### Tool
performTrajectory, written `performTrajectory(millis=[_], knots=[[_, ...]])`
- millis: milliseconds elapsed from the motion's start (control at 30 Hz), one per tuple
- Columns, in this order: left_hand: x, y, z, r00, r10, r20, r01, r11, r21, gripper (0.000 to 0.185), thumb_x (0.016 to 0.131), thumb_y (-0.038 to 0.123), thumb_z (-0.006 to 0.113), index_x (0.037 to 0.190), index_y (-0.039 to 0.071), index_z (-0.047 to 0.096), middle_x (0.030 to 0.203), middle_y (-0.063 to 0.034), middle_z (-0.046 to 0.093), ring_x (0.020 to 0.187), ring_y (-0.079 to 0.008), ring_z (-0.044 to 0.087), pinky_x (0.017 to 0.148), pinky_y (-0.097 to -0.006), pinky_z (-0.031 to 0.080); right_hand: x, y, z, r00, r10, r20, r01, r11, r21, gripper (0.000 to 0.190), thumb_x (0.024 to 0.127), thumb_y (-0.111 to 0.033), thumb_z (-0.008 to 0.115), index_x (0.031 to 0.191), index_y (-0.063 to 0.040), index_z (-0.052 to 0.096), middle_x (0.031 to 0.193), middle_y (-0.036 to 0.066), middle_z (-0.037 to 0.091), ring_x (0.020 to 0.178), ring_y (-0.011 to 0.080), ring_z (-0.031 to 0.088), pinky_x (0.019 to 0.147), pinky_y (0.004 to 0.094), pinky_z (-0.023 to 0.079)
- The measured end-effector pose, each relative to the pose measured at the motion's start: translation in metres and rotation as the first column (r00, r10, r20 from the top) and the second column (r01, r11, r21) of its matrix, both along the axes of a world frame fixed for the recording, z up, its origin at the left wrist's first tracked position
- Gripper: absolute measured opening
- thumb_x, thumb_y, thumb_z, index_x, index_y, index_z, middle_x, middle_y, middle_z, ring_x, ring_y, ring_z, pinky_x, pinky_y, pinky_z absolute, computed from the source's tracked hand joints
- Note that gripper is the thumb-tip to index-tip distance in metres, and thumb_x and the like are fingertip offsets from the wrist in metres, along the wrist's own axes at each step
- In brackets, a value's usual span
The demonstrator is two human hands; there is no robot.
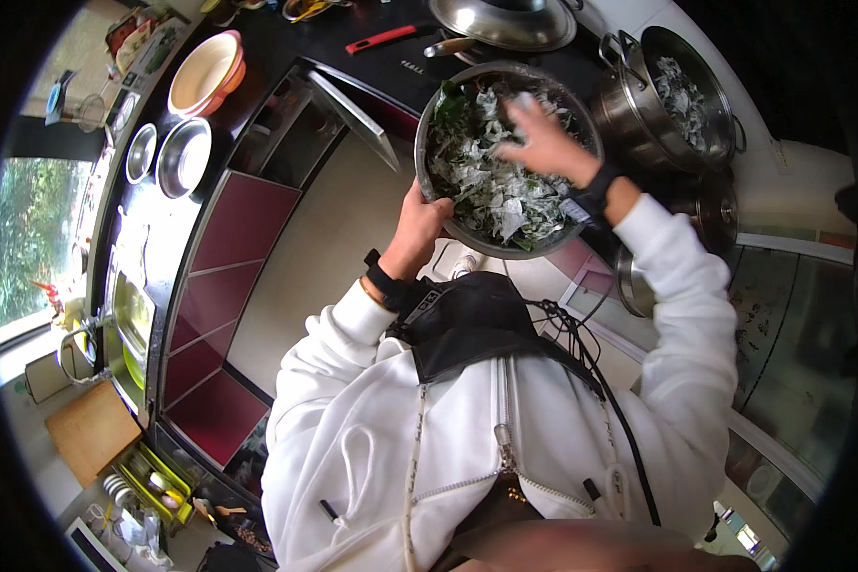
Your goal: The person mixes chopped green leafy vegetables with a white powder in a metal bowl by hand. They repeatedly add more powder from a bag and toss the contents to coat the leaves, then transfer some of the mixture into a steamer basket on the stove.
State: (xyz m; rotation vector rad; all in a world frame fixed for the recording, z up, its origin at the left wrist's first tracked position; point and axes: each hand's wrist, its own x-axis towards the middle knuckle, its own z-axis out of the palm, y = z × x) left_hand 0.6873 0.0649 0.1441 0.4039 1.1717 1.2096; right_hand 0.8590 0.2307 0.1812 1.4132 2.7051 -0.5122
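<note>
A large metal basin point(518, 250) holds chopped leafy greens point(504, 189) coated in white flour or powder. My left hand point(422, 222) grips its near left rim, with the thumb over the edge. Over the greens, my right hand point(540, 139) is blurred, its powdery fingers spread. Whether those fingertips touch the leaves is hard to tell, and I see nothing held in them. Darker, uncoated leaves point(452, 107) show at the basin's left side. To the right stands a steel steamer pot point(633, 118) with more whitened greens point(679, 100) inside.
A wok lid point(511, 25) and a red-handled utensil point(386, 39) lie on the dark counter behind the basin. A cabinet door point(354, 118) hangs ajar at left. Steel bowls point(184, 157), a pink-rimmed bowl point(204, 75) and a sink point(132, 314) line the left counter. Cables point(579, 329) hang beside me.
</note>
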Motion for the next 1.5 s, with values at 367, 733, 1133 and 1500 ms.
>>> performTrajectory(millis=[367,733,1133,1500], knots=[[-0.054,-0.079,-0.045,0.972,0.226,0.071,-0.217,0.97,-0.112,0.048,0.07,-0.009,0.043,0.117,-0.001,0.047,0.088,-0.0095,0.057,0.068,-0.0242,0.063,0.052,-0.0387,0.06,-0.077,-0.132,-0.043,0.919,0.369,0.139,-0.332,0.914,-0.231,0.076,0.068,-0.019,0.079,0.135,-0.028,0.045,0.152,0.015,0.018,0.135,0.0518,0.022,0.097,0.0725,0.029],[-0.076,-0.122,-0.054,0.954,0.301,0.007,-0.3,0.953,-0.033,0.053,0.072,-0.011,0.043,0.124,0.001,0.046,0.091,-0.0076,0.057,0.073,-0.0201,0.06,0.053,-0.0342,0.057,-0.091,-0.058,-0.054,0.847,0.414,-0.332,-0.466,0.88,-0.09,0.047,0.06,0.005,0.065,0.105,-0.007,0.059,0.114,0.021,0.049,0.109,0.0415,0.051,0.091,0.0407,0.044],[-0.105,-0.141,-0.085,0.875,0.444,-0.192,-0.44,0.896,0.066,0.047,0.07,-0.009,0.045,0.115,-0.001,0.05,0.087,-0.0075,0.057,0.067,-0.0184,0.06,0.053,-0.0331,0.055,-0.2,-0.179,-0.095,0.885,0.466,0.006,-0.453,0.862,-0.229,0.065,0.069,-0.037,0.075,0.128,-0.022,0.052,0.149,0.025,0.022,0.136,0.0541,0.015,0.096,0.0759,0.025],[-0.131,-0.186,-0.094,0.819,0.574,-0.006,-0.57,0.812,-0.13,0.038,0.07,-0.006,0.046,0.108,0.0,0.051,0.082,-0.0076,0.054,0.067,-0.0221,0.059,0.057,-0.042,0.059,-0.191,-0.126,-0.093,0.763,0.547,-0.344,-0.608,0.788,-0.096,0.053,0.064,-0.009,0.07,0.114,0.002,0.06,0.135,0.024,0.043,0.123,0.0401,0.046,0.103,0.0393,0.04]])
